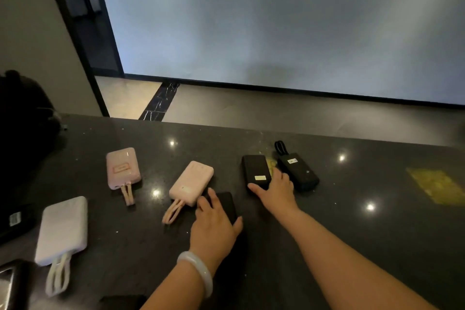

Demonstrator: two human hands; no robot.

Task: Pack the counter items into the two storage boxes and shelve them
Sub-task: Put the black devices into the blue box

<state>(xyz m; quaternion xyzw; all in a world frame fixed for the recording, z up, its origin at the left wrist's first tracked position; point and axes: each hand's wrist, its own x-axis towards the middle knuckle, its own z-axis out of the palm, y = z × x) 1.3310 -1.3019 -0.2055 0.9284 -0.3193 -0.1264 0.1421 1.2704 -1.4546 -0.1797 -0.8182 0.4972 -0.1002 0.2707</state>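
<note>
left hand [214, 224] fingers curled over black power bank [226, 205] at 6 o'clock on surface [352, 221], right hand [275, 190] gripping labelled black power bank [256, 171] at 1 o'clock, pink power bank [191, 183] just left

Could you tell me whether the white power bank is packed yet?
Not packed: the white power bank lies flat on the counter, untouched.
</note>
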